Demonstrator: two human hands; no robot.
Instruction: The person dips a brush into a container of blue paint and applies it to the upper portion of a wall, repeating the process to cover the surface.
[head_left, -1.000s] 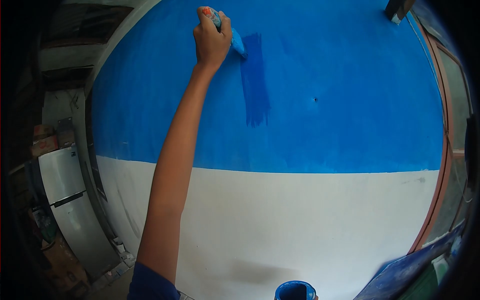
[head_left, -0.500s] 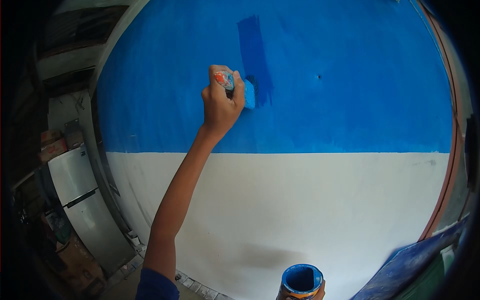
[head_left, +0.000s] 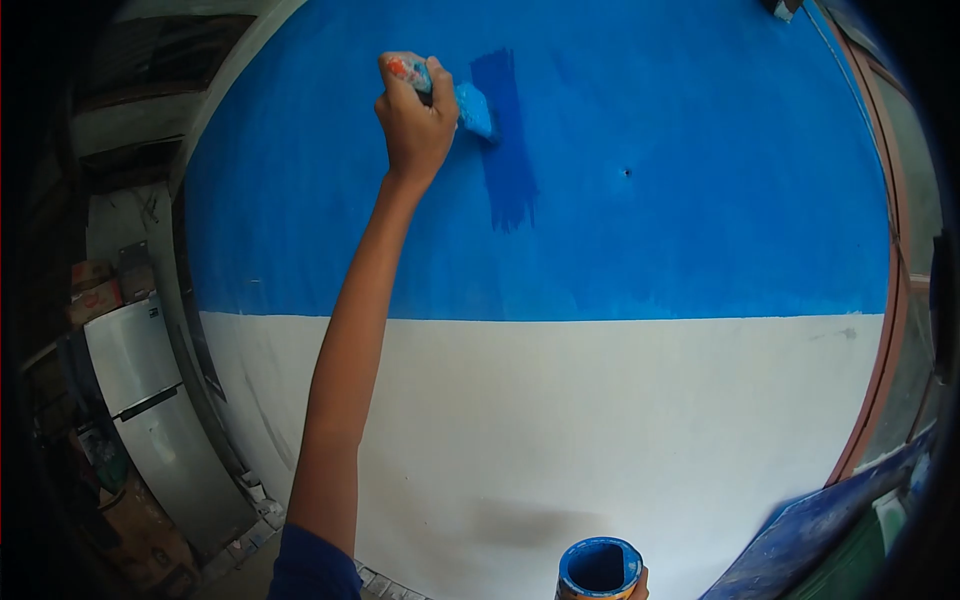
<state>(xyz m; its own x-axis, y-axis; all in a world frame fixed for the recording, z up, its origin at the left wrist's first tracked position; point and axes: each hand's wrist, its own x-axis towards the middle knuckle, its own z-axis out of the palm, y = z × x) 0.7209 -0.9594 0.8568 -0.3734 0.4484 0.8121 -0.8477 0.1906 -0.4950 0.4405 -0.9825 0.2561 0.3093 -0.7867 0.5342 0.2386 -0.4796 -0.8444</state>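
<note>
My left hand [head_left: 418, 125] is closed round the handle of a paintbrush [head_left: 474, 110], whose bristles touch the blue wall [head_left: 680, 230] at the left edge of a darker blue strip [head_left: 510, 185]. The brush head is coated in lighter blue paint. Low in the view, my right hand [head_left: 642, 584] holds a paint can [head_left: 600, 566] with an open top and a blue-smeared rim. Only a few fingers show at the can's right side.
Below the blue area the wall is white [head_left: 620, 410]. A silver refrigerator [head_left: 180, 460] with boxes [head_left: 95, 300] above it stands at the left. A brown frame [head_left: 880, 390] and a blue-stained panel [head_left: 800, 530] are at the right.
My left hand and the brush have moved up and slightly left along the strip. The view has shifted slightly, and the can sits a little lower in it.
</note>
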